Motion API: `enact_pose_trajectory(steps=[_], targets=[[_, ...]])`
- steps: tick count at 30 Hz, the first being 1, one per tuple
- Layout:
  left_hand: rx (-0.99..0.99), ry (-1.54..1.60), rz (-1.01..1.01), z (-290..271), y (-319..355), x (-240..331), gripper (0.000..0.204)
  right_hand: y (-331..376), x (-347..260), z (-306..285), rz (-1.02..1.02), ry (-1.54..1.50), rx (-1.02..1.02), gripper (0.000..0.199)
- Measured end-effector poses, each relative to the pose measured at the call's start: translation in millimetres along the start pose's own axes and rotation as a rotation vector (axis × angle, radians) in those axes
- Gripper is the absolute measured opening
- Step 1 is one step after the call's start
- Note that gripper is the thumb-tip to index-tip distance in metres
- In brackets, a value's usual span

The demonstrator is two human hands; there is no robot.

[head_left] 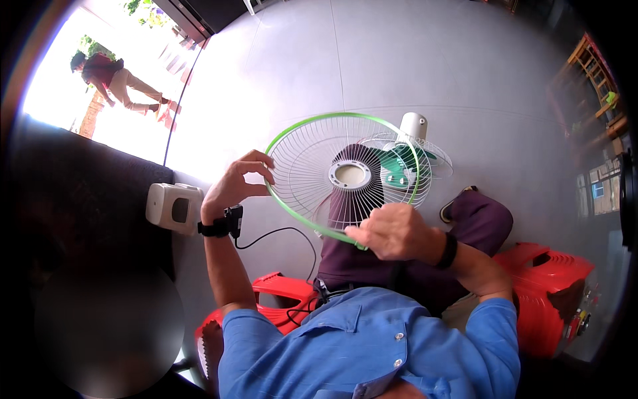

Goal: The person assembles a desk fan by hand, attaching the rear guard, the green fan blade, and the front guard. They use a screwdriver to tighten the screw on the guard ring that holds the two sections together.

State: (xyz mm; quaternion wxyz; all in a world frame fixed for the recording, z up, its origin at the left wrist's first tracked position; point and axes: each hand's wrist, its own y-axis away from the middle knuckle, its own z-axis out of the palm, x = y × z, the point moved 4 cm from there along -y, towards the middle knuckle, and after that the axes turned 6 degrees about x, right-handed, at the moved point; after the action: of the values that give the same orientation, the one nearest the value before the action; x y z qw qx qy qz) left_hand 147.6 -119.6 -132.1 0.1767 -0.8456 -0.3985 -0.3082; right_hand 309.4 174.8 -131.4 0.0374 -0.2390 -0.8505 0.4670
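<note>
Above my lap I hold a round fan grille (307,174) of thin white wires, with a green rim and a pale disc at its centre. My left hand (234,183) grips the rim at the left, thumb and fingers on either side of it. At the near right edge, my right hand (393,233) pinches the rim close to a small green clip. Beyond and partly behind the grille lies the fan body, with a white motor housing (413,125) and green blades (397,166) around which more white wire shows. The wires cover part of the blades.
Red plastic stools (541,292) stand at my right and left. A white box-shaped piece (174,206) with an opening rests by the dark wall at left. A black cable runs from my left wrist. Outside the doorway a person (119,83) bends. Wooden furniture (591,73) stands far right.
</note>
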Motion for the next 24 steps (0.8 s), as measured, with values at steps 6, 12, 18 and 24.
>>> enact_pose_trajectory(steps=[6, 12, 18, 24], targets=[[0.091, 0.628, -0.396, 50.8, 32.8, -38.0, 0.079, 45.9, -31.2, 56.0, -0.065, 0.083, -0.154, 0.022], [0.507, 1.076, -0.606, 96.8, 56.3, -43.3, 0.082, 69.2, -31.0, 82.1, -0.067, 0.134, -0.239, 0.016], [0.419, 0.799, -0.758, 117.7, 65.3, -27.1, 0.073, 72.2, -28.2, 89.8, -0.058, 0.113, -0.275, 0.017], [0.399, 0.798, -0.725, 125.4, 68.5, -43.2, 0.074, 77.7, -32.0, 90.1, 0.028, 0.113, -0.321, 0.022]])
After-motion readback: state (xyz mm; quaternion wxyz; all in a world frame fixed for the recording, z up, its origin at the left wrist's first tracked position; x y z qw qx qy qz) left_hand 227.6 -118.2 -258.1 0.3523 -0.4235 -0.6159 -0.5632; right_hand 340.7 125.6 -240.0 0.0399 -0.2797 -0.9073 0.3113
